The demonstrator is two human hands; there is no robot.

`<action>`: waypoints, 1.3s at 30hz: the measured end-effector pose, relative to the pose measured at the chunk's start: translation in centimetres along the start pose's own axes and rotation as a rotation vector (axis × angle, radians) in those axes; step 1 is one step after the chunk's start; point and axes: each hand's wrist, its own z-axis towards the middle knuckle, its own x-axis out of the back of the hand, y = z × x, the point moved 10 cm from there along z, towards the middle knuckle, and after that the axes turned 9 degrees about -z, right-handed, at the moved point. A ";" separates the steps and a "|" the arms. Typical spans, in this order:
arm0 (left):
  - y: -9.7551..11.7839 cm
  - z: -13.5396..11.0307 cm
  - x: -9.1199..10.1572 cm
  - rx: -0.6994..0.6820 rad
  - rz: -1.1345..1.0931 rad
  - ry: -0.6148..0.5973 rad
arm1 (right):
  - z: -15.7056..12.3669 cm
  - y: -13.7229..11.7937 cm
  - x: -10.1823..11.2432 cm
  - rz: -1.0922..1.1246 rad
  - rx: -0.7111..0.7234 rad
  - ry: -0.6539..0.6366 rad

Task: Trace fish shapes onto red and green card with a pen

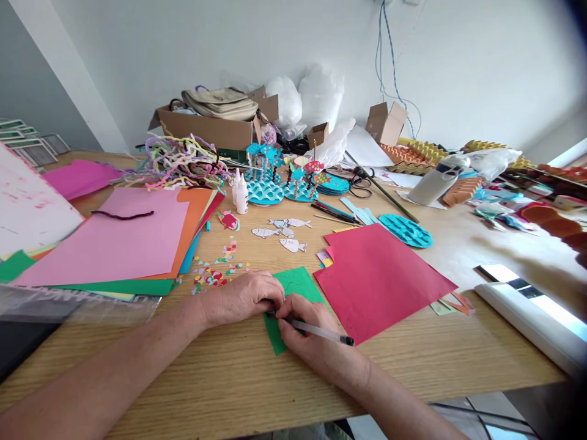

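My right hand (pixel 312 327) grips a pen (pixel 321 333) with a clear barrel and a black end. Its writing end meets a small sheet of green paper (pixel 300 284) on the table, where faint drawn lines show. My left hand (pixel 250 296) rests on the green paper's left side, fingers curled and pressed together close to the pen tip. What lies under those fingertips is hidden. Just beyond the green sheet are several cut-out paper fish (pixel 293 244), white with drawn outlines. A larger red sheet (pixel 385 278) lies to the right, beside the green one.
Coloured paper sheets (pixel 123 232) are stacked at left, with a dark pipe cleaner (pixel 122 215) on top. Small paper confetti (pixel 213 276) is scattered near my left hand. White glue bottles (pixel 240 194) and blue fish decorations (pixel 266 183) stand behind. A white device (pixel 527 318) sits at right.
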 end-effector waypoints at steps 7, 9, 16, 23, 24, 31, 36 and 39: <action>-0.1 -0.1 0.1 0.003 -0.005 0.012 | -0.2 -0.1 -0.1 0.041 0.022 -0.004; -0.1 0.0 0.1 0.005 -0.005 0.010 | -0.2 -0.1 0.0 0.044 0.017 -0.006; -0.1 0.0 0.1 0.008 -0.005 0.001 | -0.3 0.3 0.3 0.040 -0.044 0.008; 0.0 0.0 0.1 0.005 -0.003 0.004 | -0.2 0.3 0.2 0.035 -0.035 0.021; 0.0 0.0 0.1 0.003 -0.003 0.003 | -0.2 0.3 0.2 0.035 -0.036 0.018; 0.0 0.0 0.1 0.011 -0.005 0.003 | -0.1 0.2 0.0 0.021 -0.026 0.001; -0.1 0.0 0.0 0.012 -0.001 0.006 | -0.1 0.1 -0.1 0.014 -0.025 0.006; -0.2 0.0 0.0 0.016 0.002 0.007 | -0.1 0.1 -0.1 0.010 -0.017 0.007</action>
